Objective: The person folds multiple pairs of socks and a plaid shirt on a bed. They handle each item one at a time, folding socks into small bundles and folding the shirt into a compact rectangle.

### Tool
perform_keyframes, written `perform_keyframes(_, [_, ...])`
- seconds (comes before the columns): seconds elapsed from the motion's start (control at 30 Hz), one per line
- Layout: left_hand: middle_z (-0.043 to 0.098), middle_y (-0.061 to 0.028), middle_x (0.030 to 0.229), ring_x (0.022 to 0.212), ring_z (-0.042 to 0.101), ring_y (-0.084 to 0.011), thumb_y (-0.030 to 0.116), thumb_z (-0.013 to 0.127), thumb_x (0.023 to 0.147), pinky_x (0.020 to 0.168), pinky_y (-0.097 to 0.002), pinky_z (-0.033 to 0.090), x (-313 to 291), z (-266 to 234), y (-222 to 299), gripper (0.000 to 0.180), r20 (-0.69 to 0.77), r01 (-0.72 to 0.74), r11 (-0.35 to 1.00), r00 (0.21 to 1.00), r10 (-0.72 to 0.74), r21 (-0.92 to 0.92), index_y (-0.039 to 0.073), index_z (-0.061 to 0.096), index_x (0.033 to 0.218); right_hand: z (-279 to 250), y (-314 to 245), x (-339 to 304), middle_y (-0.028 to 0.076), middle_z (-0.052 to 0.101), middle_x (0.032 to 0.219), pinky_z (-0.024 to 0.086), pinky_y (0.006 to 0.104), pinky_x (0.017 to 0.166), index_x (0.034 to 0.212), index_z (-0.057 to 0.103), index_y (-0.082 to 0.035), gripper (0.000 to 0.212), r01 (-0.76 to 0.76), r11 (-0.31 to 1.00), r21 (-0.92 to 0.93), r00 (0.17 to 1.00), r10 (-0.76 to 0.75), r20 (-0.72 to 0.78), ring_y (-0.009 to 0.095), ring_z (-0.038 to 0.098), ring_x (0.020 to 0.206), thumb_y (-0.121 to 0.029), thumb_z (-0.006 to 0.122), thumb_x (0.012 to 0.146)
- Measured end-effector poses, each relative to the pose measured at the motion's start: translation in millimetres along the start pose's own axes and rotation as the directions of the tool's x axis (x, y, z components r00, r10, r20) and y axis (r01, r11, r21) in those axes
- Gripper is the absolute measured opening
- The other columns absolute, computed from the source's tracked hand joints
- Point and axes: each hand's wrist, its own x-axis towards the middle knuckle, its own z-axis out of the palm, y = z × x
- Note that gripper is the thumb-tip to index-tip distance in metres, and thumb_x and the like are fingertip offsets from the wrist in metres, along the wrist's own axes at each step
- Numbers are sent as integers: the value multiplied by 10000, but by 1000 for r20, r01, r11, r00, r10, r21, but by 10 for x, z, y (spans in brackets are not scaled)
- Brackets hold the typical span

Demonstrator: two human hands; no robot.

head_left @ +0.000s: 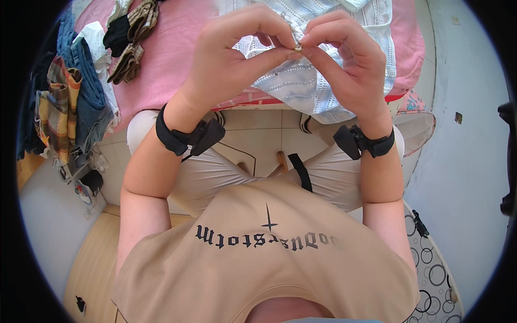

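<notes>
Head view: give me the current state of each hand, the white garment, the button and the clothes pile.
Left hand: raised, fingertips pinched at the button.
Right hand: raised, fingertips pinched on the same spot.
Small button: held between both hands' fingertips.
White knit garment: lying on the pink cover, its edge lifted by the hands.
Pink cover: spread flat under the garment.
Clothes pile: heaped at the left, untouched.

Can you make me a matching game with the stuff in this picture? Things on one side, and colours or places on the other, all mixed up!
Things:
1. knitted top
2. bed cover
3. wrist bands
4. jeans

Colours and places:
A. black, around both wrists
B. pink, spread under the clothes
C. pale blue and white, pinched by both hands
D. blue, piled at the far left

Pairs: 1-C, 2-B, 3-A, 4-D
</notes>
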Motion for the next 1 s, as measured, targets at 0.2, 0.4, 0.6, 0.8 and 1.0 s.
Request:
perform_keyframes(0.2, [760,-104,1089,955,705,-158,-118,832,896,820,-289,571,-8,59,29,223,-49,-47,997,998,49,58,-43,736,1082,-15,12,-10,98,702,1141,576,298,932,1171,711,26,231,-12,1000,14,1000,12,7,167,688,1060,141,720,970])
perform_keyframes(0.4, [771,-119,1130,1041,740,-184,-127,803,928,922,-310,613,-32,139,54,237,-95,139,965,982,-163,-223,-79,744,1152,-8,51,-46,81,716,1153,575,284,935,1184,704,37,186,-131,974,186,991,134,-4,142,699,1070,88,734,1008])
perform_keyframes(0.6, [775,-134,1167,1081,750,-195,-131,776,949,977,-321,620,-41,129,24,259,-82,177,945,975,-206,-274,-92,743,1204,-74,75,-60,48,747,1092,557,252,851,1183,714,23,143,-384,840,383,918,392,60,106,697,990,-20,736,1048])
perform_keyframes(0.8, [775,-135,1171,1091,752,-194,-119,760,973,980,-315,624,-72,126,-75,238,-104,184,938,969,-223,-295,-95,739,1208,-37,71,-57,41,753,1070,558,256,833,1171,723,16,140,-443,813,378,890,451,72,108,699,936,-50,746,1049])
perform_keyframes(1.0, [775,-129,1157,1081,754,-188,-101,755,989,977,-301,626,-93,133,-87,218,-100,216,923,961,-259,-320,-97,735,1206,-12,71,-55,34,745,1051,562,256,822,1165,724,18,141,-439,790,428,888,455,71,107,694,924,-63,747,1052])
